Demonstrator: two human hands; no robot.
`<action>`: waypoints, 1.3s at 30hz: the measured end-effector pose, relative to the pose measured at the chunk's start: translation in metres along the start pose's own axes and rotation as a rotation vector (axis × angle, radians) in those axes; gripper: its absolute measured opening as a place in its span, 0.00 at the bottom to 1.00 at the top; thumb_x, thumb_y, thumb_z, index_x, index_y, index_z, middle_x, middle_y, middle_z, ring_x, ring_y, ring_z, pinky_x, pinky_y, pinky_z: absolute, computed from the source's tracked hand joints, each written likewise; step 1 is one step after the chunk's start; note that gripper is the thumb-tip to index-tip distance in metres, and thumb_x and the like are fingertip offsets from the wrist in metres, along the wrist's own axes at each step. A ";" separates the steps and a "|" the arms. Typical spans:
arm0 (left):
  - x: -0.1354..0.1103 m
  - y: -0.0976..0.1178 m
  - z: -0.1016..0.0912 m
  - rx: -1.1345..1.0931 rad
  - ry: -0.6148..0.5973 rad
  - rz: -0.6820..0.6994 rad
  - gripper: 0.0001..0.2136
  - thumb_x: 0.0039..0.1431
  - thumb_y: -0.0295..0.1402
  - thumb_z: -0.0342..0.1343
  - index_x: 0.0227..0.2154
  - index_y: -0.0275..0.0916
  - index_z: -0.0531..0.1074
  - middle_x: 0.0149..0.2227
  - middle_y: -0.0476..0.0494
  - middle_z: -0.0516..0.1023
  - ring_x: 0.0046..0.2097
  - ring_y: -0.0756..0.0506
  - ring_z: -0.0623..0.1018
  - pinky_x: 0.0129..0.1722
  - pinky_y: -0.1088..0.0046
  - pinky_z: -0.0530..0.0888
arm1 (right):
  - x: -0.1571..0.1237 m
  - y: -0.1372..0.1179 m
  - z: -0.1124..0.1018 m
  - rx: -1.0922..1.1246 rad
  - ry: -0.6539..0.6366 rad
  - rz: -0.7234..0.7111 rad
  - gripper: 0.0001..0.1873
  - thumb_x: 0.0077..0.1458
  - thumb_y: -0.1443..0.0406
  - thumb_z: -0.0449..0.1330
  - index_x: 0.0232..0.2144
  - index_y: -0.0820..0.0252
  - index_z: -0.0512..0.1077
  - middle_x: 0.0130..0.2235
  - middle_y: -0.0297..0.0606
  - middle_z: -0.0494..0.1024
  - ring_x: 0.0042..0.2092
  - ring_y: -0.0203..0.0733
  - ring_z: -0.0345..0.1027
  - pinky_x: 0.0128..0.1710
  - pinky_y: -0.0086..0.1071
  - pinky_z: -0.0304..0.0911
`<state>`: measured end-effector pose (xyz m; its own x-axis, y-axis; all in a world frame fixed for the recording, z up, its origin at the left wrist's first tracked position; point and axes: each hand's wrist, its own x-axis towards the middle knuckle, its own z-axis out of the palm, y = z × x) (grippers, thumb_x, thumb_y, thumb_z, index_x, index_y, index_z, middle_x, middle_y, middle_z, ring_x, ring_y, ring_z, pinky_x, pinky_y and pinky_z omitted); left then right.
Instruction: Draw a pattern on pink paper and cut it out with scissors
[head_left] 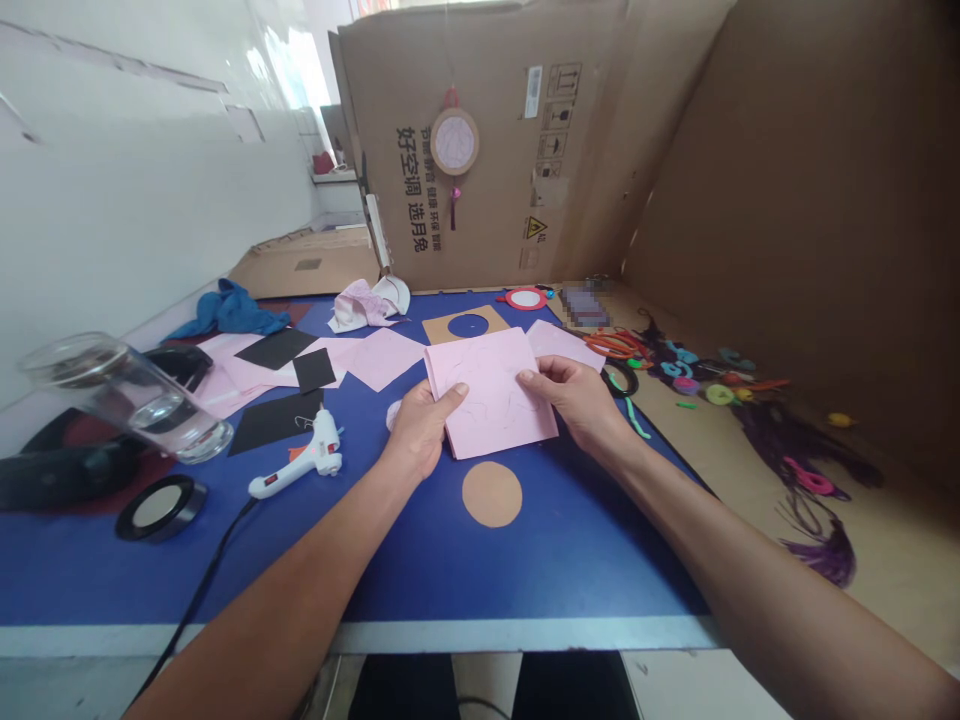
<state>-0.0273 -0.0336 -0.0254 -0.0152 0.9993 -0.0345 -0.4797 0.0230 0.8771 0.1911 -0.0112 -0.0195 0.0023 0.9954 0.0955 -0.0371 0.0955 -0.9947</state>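
A square of pink paper, folded or stacked in layers, is held up above the blue table with faint lines showing on its face. My left hand pinches its left edge, thumb on top. At the right edge, my right hand grips the same paper between thumb and fingers. Just below the paper lies a brown cardboard disc. Behind it is a brown cardboard square with a round hole, partly covered by the paper. Another pink sheet lies behind my right hand.
A white glue gun with a black cord lies left, near a black tape roll and a glass of water. Black sheets lie behind. Orange-handled scissors and purple tassels lie right. A round ornament hangs on the cardboard.
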 end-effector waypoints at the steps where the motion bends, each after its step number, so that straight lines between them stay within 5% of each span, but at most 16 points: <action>1: 0.000 0.000 0.000 0.003 0.008 0.002 0.25 0.43 0.37 0.82 0.44 0.35 0.83 0.44 0.33 0.90 0.53 0.29 0.87 0.60 0.45 0.80 | 0.000 0.000 0.000 0.004 0.000 0.002 0.26 0.42 0.47 0.80 0.35 0.58 0.82 0.36 0.38 0.86 0.35 0.44 0.76 0.37 0.36 0.72; 39: 0.000 0.001 0.000 0.041 0.017 0.025 0.24 0.43 0.39 0.82 0.43 0.36 0.84 0.43 0.35 0.90 0.49 0.31 0.88 0.55 0.47 0.83 | -0.004 -0.005 0.002 -0.025 -0.035 0.043 0.25 0.44 0.46 0.79 0.31 0.57 0.78 0.33 0.37 0.84 0.33 0.42 0.73 0.34 0.34 0.68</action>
<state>-0.0281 -0.0335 -0.0249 -0.0414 0.9989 -0.0203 -0.4423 -0.0001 0.8968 0.1888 -0.0160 -0.0152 -0.0336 0.9980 0.0537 -0.0113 0.0534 -0.9985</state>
